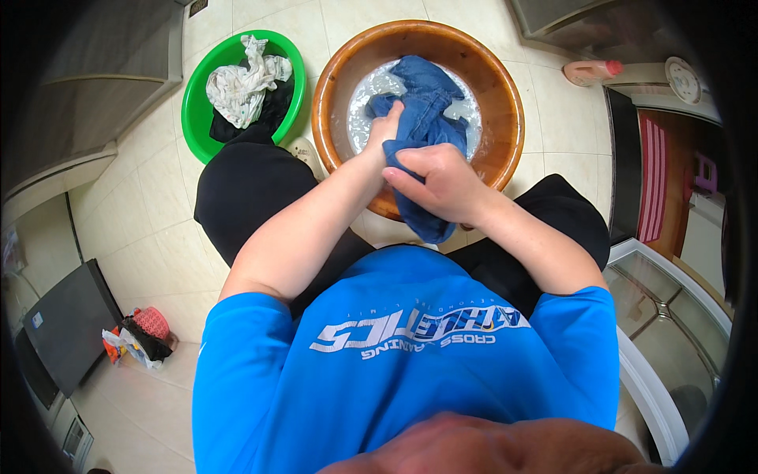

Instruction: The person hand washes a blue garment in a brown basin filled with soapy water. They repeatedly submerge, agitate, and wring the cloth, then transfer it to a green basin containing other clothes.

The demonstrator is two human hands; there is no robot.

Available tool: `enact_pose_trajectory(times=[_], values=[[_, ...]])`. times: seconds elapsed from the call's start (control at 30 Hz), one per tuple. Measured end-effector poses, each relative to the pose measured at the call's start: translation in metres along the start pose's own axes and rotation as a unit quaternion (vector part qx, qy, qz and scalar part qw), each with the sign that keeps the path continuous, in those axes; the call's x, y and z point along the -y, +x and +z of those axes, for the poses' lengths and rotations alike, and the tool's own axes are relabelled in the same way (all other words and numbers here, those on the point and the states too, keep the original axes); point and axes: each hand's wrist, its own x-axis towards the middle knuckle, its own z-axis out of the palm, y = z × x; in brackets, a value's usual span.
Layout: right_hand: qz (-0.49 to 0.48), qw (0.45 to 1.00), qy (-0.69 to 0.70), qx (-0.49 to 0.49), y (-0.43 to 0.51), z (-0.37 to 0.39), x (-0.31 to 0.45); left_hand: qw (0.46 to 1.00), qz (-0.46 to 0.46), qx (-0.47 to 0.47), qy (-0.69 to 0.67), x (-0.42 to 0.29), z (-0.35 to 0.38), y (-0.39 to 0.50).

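A wet blue denim garment [427,95] lies bunched in a round wooden basin [503,112], its lower end draped over the near rim. Around it is whitish, sudsy water [368,112]. My right hand [443,181] is closed around a fold of the denim above the near rim. Inside the basin, my left hand [388,127] grips the same garment from its left side. Cloth hides some of the left fingers.
Left of the basin, a green plastic tub [195,115] holds white patterned cloth [237,92] and black cloth [278,106]. A pinkish bottle with a red cap [592,72] lies at the right. Several bags [139,338] sit by a dark panel on the left. The floor is tiled.
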Motion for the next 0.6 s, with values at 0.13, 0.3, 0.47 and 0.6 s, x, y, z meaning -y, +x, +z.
enact_pose_trajectory(times=[0.13, 0.3, 0.47, 0.6], values=[[0.028, 0.978, -0.206, -0.026, -0.011, 0.008, -0.049, 0.995, 0.076, -0.063, 0.0, -0.017, 0.023, -0.025], [0.33, 0.915, -0.224, 0.057, -0.015, -0.027, -0.11, 0.993, 0.106, -0.054, -0.014, -0.022, 0.022, -0.033], [0.383, 0.922, 0.056, 0.023, -0.002, -0.065, -0.126, 0.973, 0.187, -0.037, 0.131, -0.005, 0.026, -0.039], [0.402, 0.808, 0.417, -0.109, 0.006, -0.046, -0.1, 0.981, 0.154, 0.066, 0.096, -0.005, 0.037, -0.063]])
